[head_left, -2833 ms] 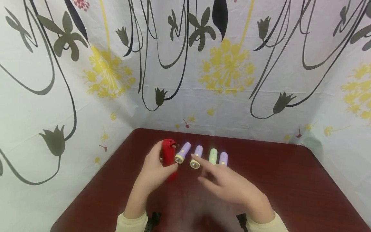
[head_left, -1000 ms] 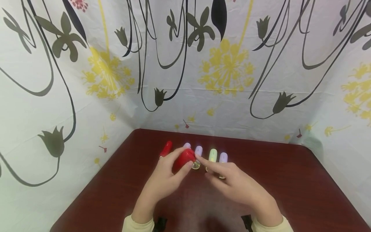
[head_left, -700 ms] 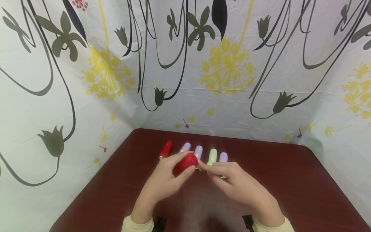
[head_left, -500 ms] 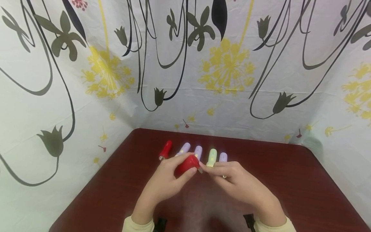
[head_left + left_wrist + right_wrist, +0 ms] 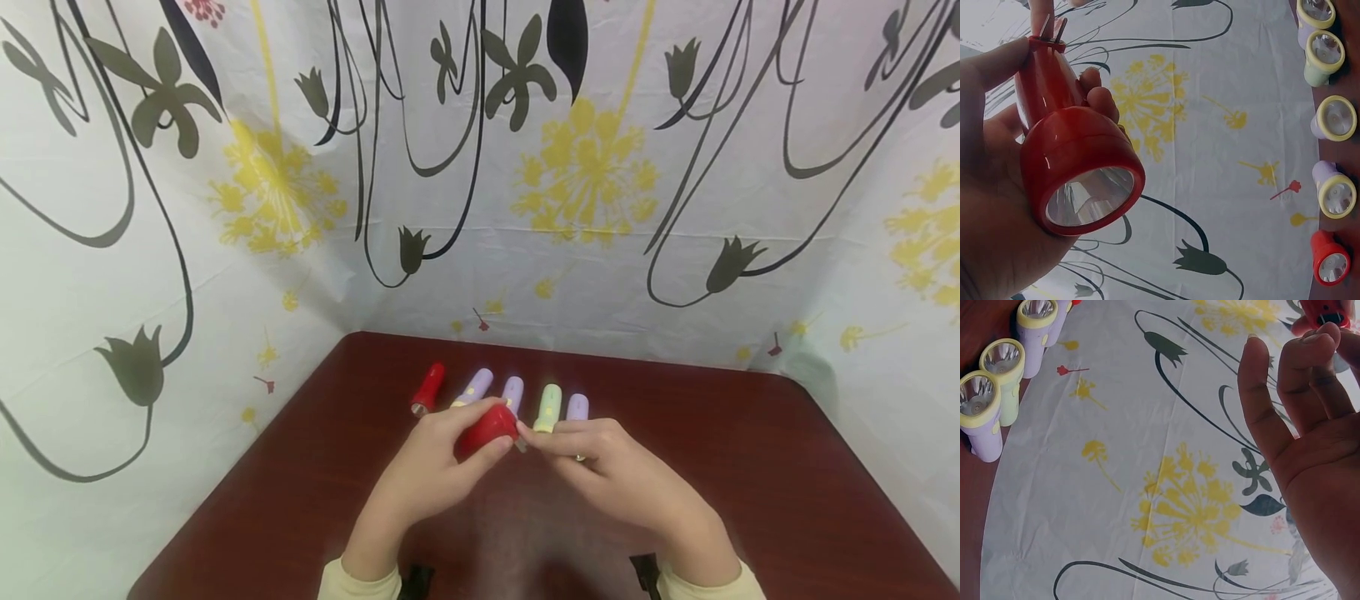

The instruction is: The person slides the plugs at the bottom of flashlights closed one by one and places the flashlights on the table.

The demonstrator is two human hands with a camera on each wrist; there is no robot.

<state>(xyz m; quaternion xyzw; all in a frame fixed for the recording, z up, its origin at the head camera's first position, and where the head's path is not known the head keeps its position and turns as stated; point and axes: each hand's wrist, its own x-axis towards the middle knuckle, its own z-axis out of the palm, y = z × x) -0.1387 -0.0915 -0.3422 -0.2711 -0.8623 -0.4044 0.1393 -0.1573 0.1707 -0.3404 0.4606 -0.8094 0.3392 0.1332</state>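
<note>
My left hand (image 5: 431,467) grips a large red flashlight (image 5: 1079,150) round its body, above the table. Its lens faces the left wrist camera. Two metal plug prongs (image 5: 1052,29) stick out of its tail end, which points towards my right hand. My right hand (image 5: 611,467) has its index finger stretched out, the fingertip right at the tail beside the prongs. In the right wrist view its thumb (image 5: 1257,375) stands apart from the other fingers, and the red tail end (image 5: 1325,311) shows just beyond the fingertips.
Behind my hands lies a row of smaller flashlights: a red one (image 5: 428,389), two purple ones (image 5: 476,385) (image 5: 513,392), a green one (image 5: 551,406) and another purple one (image 5: 577,407), partly hidden by my right hand. A patterned cloth (image 5: 600,283) encloses the dark red table (image 5: 750,467).
My left hand has swung the large red flashlight rightward from upright to tilted, uncovering the small red flashlight. My right index finger has met its tail. Over the last half second both hands barely move.
</note>
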